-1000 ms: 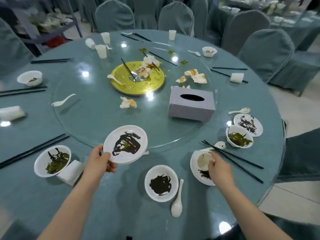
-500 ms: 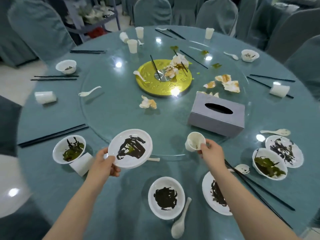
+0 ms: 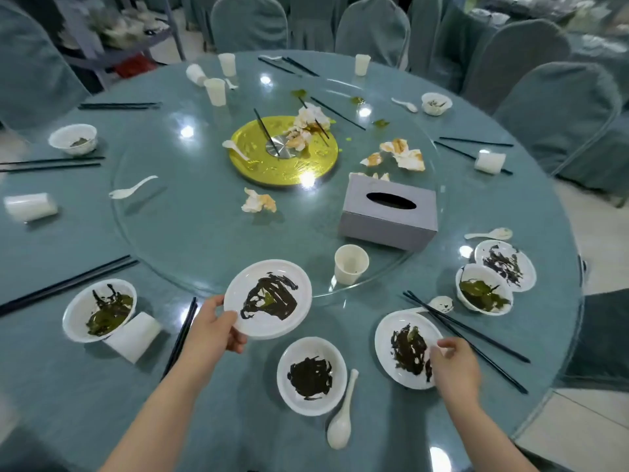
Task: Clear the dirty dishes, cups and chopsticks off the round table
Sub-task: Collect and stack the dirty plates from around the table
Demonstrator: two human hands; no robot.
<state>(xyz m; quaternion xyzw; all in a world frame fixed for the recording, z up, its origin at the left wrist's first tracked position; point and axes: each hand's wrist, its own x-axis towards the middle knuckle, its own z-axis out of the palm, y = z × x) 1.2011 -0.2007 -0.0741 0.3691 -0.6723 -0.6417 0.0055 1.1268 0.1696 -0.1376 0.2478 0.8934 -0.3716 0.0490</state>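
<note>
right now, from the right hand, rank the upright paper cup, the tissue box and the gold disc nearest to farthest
From the right hand:
1. Paper cup, just ahead and left, on the glass turntable's edge.
2. Tissue box, behind the cup.
3. Gold disc, table centre.

There is bare surface [image 3: 112, 386] between the bowl [image 3: 311, 375] in the middle and the black chopsticks [image 3: 179, 337] on the left. A spoon [image 3: 342, 413] lies just beside that bowl on its right. The plate [image 3: 405, 349] sits near them, leaving a thin gap. Long chopsticks [image 3: 476, 342] lie slanted past the plate and block the right side. A cup [image 3: 350, 264] stands on the glass edge, and the tissue box [image 3: 389, 212] is behind it.
</note>
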